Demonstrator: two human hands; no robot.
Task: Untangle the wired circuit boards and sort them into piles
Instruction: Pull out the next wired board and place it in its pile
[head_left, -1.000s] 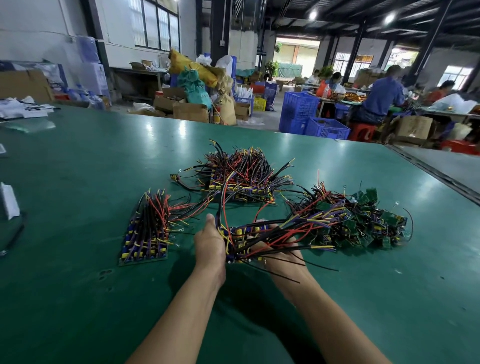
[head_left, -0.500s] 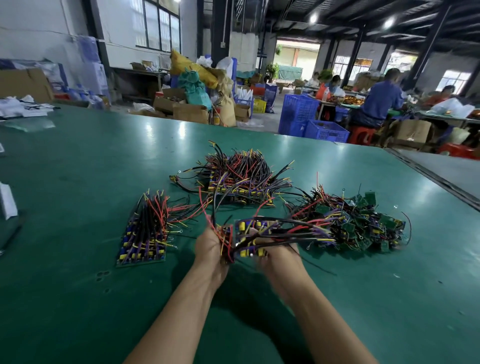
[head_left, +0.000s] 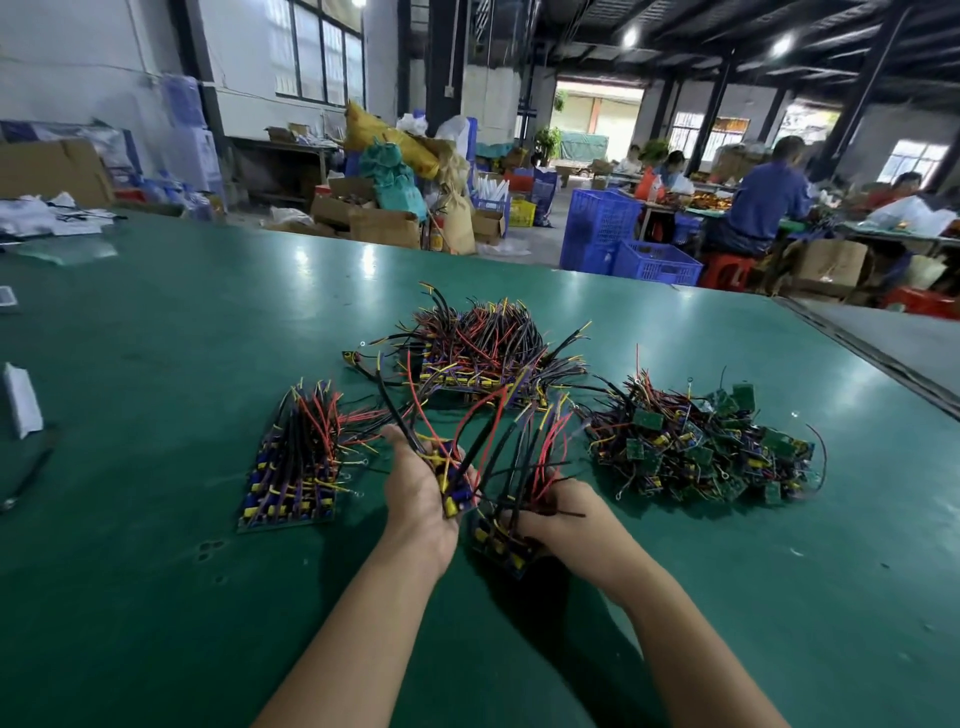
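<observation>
The left hand (head_left: 418, 499) clamps one wired board (head_left: 453, 486) in its grip, the right hand (head_left: 569, 517) a tangled bundle (head_left: 498, 540), held apart over the worktop (head_left: 156, 364), probably to free wires; neat pile (head_left: 296, 467) at nine o'clock.

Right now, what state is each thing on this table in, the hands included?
left hand, palm up, fingers curled round one of the held boards.
right hand, grips the other one by its wires.
held boards, one in each hand, wires crossing between them.
left pile, lying flat in tidy rows.
far pile, stacked, wires bristling up.
right pile, loose tangled heap, green sides showing.
</observation>
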